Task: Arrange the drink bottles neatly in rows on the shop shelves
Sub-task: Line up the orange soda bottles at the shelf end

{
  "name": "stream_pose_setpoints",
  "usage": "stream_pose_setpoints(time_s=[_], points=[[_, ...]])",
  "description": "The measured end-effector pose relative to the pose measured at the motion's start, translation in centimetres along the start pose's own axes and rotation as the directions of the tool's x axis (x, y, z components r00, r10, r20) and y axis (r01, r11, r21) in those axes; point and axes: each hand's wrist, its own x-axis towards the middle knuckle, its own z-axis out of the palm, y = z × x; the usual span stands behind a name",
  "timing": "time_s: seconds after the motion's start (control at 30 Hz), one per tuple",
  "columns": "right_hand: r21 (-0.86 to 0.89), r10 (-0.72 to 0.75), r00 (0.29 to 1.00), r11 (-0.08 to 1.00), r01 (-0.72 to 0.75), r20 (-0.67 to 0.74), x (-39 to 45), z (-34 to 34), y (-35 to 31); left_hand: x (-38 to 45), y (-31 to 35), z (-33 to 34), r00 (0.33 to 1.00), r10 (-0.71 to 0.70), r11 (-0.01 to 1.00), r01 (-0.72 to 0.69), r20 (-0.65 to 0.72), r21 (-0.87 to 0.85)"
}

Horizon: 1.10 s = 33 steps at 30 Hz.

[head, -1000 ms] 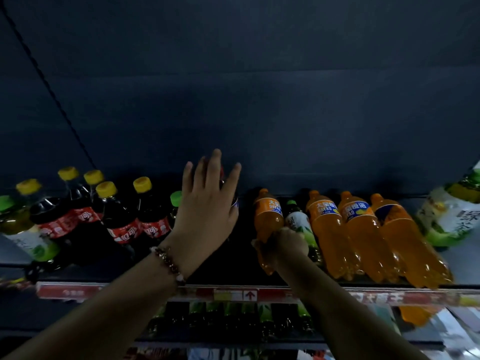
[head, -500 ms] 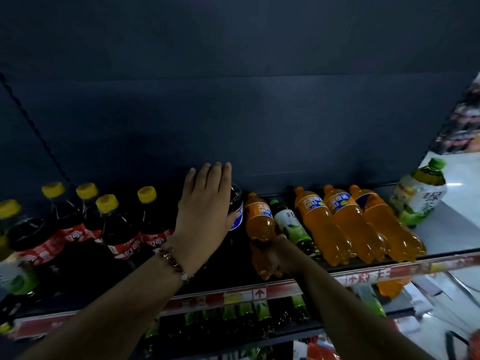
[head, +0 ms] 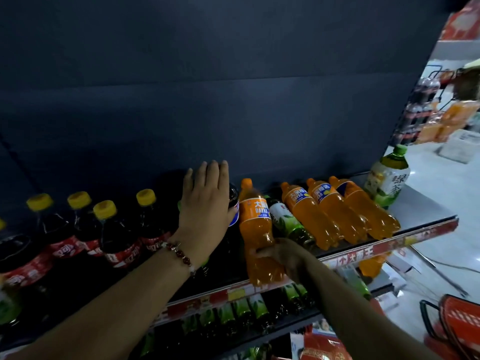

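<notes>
My right hand [head: 281, 257] grips an orange soda bottle [head: 255, 224] around its lower body at the front of the shelf [head: 426, 216]. My left hand [head: 205, 206], with a beaded bracelet on the wrist, lies with fingers extended against a dark cola bottle with a blue label [head: 233, 203], just left of the orange one. A small green-tea bottle [head: 285, 220] stands right of the held bottle. Three more orange soda bottles [head: 335, 211] stand in a row further right. Dark bottles with yellow caps and red labels [head: 109, 229] fill the left side.
A large green-tea bottle [head: 387, 180] stands alone at the shelf's right end. The lower shelf holds several green-labelled bottles [head: 244, 310]. A red shopping basket [head: 457, 323] sits on the floor at lower right. Drink stacks [head: 441, 120] stand across the aisle.
The view has swung right and down, showing the aisle and basket. My right hand has drawn the orange bottle toward the shelf's front edge. My left hand stays against the dark bottle.
</notes>
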Motion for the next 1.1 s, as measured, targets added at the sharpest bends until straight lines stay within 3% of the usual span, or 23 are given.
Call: stream_pose_setpoints(time_s=[0.1, 0.2, 0.5, 0.7, 0.87, 1.0, 1.1], points=[[0.086, -0.222, 0.974, 0.972, 0.218, 0.042, -0.7, 0.2, 0.5, 0.1, 0.0, 0.3, 1.0, -0.003, 1.0, 0.003, -0.002, -0.007], [0.128, -0.376, 0.926, 0.918, 0.376, -0.025, -0.5, 0.5, 0.9, 0.0, 0.0, 0.4, 1.0, -0.012, 1.0, 0.012, -0.019, -0.015], [0.0, -0.561, 0.816, 0.824, 0.567, -0.138, 0.8, 1.8, 3.3, -0.1, -0.4, 0.7, 0.999, -0.001, 0.999, 0.0, -0.038, -0.033], [0.017, -0.553, 0.821, 0.828, 0.561, -0.141, 1.1, 2.5, 2.6, -0.3, -0.5, 1.0, 0.999, -0.003, 0.999, 0.001, -0.049, -0.044], [-0.094, -0.546, 0.818, 0.838, 0.538, -0.183, 1.3, 2.8, 2.4, -0.4, -0.4, 1.4, 0.998, -0.011, 1.0, 0.009, -0.065, -0.03], [-0.382, -0.53, 0.824, 0.816, 0.433, -0.198, 0.8, 2.3, 1.6, -0.4, -0.2, 1.6, 0.996, -0.012, 0.999, 0.008, -0.087, -0.05], [-0.607, -0.56, 0.808, 0.712, 0.353, -0.187, -0.8, 0.9, 0.8, -0.7, 0.2, 1.7, 0.99, -0.006, 0.994, -0.009, -0.143, -0.107]])
